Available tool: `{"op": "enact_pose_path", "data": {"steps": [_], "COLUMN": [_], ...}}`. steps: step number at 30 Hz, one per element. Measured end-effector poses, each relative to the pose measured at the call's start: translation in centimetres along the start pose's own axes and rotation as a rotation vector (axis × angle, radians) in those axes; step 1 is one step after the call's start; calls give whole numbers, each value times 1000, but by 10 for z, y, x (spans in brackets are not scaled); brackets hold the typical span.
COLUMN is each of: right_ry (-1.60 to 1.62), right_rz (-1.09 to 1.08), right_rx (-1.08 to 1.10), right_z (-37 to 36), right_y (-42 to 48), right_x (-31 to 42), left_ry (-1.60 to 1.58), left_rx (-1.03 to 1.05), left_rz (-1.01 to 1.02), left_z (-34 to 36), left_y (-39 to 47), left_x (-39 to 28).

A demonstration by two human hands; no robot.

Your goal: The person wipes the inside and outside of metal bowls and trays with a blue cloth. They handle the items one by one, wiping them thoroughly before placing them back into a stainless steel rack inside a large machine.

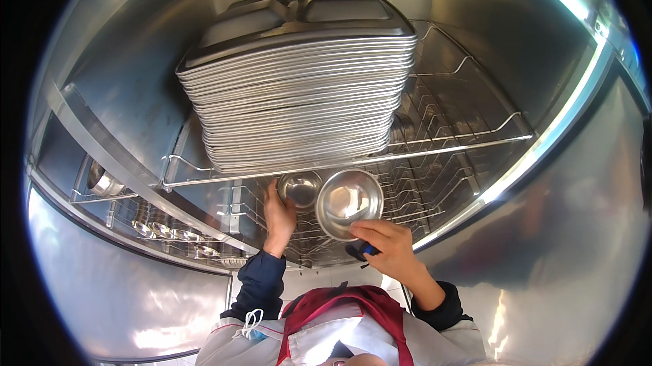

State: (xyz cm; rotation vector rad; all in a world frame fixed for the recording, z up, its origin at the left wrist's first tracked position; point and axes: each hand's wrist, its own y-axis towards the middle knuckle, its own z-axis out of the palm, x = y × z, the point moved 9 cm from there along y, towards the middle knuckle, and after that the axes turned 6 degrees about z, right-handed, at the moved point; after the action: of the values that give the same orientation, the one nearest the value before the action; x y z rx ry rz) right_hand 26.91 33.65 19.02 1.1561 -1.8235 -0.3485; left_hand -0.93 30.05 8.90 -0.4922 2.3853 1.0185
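Observation:
My left hand (279,218) grips a round stainless-steel bowl (303,190) by its left side, the thumb lying at its rim. A second steel bowl (350,200) is tilted with its hollow towards me. My right hand (391,246) pinches this one at its lower right rim. Both bowls are side by side, just under the front edge of a wire shelf (458,144). Part of the left bowl is hidden by the shelf edge and my thumb. A small black-and-blue object (362,251) shows beneath my right hand; what it is I cannot tell.
A tall stack of compartment trays (300,106), turned face down, stands on the upper wire shelf inside a stainless-steel cabinet (132,55). Lower wire racks (423,187) lie below. Several steel bowls (158,226) stand in racks at left. A metal door panel (550,243) is at right.

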Motion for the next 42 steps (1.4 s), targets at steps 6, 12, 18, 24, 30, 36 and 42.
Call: {"op": "enact_pose_path", "data": {"steps": [6, 12, 18, 24, 30, 36, 42], "right_ry": [-116, -196, 232, 30, -374, -547, -662], "right_rz": [-66, -144, -92, 256, 609, 625, 478], "right_rx": [38, 141, -26, -219, 361, 631, 392], "right_z": [-13, -6, -53, -42, 59, 140, 144], "right_y": [-2, -5, 0, 15, 49, 85, 90], "right_x": [36, 50, 47, -56, -177, -222, -248], "left_ry": [-601, -1479, -1662, -1301, -481, -37, 10], "left_rx": [178, 608, 398, 49, 60, 38, 24], "left_rz": [-32, -288, -478, -812, -512, -161, -49], "left_z": [-16, -12, -19, 6, -2, -6, -19], "left_y": [-4, -34, -48, -33, 19, 24, 20], "left_x": [-68, -140, -112, -22, 7, 13, -19]}}
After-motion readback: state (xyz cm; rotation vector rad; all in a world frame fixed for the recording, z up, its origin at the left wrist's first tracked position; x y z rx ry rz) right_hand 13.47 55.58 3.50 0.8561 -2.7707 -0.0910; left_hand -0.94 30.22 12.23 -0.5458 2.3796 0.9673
